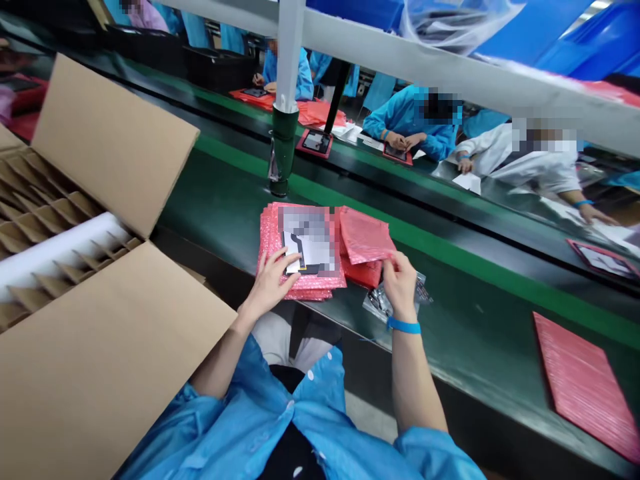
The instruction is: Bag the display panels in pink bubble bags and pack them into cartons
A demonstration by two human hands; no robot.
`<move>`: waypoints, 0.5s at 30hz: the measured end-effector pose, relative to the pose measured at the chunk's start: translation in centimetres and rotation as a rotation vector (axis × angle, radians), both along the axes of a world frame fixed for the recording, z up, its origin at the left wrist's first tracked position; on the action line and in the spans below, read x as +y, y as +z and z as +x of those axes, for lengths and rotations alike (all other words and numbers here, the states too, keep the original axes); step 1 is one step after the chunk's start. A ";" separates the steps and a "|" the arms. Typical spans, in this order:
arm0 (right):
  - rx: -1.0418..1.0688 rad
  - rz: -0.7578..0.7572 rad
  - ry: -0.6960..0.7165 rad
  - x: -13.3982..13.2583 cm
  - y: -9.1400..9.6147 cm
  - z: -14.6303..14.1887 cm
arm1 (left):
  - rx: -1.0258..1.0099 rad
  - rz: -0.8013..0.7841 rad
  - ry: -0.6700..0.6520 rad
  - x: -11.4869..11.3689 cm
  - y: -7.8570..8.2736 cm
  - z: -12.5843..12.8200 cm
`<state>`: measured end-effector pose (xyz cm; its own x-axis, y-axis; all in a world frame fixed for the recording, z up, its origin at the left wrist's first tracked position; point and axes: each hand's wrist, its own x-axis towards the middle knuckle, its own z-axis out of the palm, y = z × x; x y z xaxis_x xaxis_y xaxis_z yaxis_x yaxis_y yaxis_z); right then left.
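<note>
Rested the left hand (273,277), fingers spread and clasping nothing, on the lower left corner of a panel (313,243), white-faced with black parts. Had the panel lying flat atop a stack of red bubble bags (315,283), near the front edge of the green bench (480,353). Pinched with the right hand (401,283), between thumb and fingers, the near right corner of a red bag (367,233) just beside the stack. Wore a blue band (404,326) on the right wrist. Had, partly behind the right hand, a clear packet (377,303), contents too small to tell. Had at left a carton (115,140), flaps spread, with cardboard dividers (37,227) and a white strip (55,247) inside. Listed further: a post (285,147) beyond the stack; a flat red packet (590,387) well apart at right; a dark device (316,141) on red wrap near the post. Saw opposite a blue sleeve (383,123) and a white sleeve (485,143) of co-workers, hands low over the work surface.
</note>
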<state>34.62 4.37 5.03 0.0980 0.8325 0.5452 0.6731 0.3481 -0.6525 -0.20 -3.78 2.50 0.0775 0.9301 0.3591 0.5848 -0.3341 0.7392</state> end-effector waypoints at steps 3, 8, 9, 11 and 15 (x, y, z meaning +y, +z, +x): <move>0.226 0.262 -0.218 -1.6 2.2 -3.6 | -0.172 -0.014 0.046 -1.1 1.7 1.7; 0.160 0.607 -0.197 -8.8 2.4 -9.2 | -1.014 -0.562 -0.395 -1.9 5.2 4.4; 0.046 0.659 -0.065 -10.6 1.5 -9.8 | -1.168 -0.665 -0.462 -1.8 5.7 4.6; -0.189 0.624 0.178 -13.6 -1.0 -10.4 | -1.359 -0.805 -0.486 -1.4 6.3 4.6; -0.088 0.276 0.123 -16.0 -5.1 -10.6 | -1.392 -0.856 -0.272 -0.3 5.8 4.0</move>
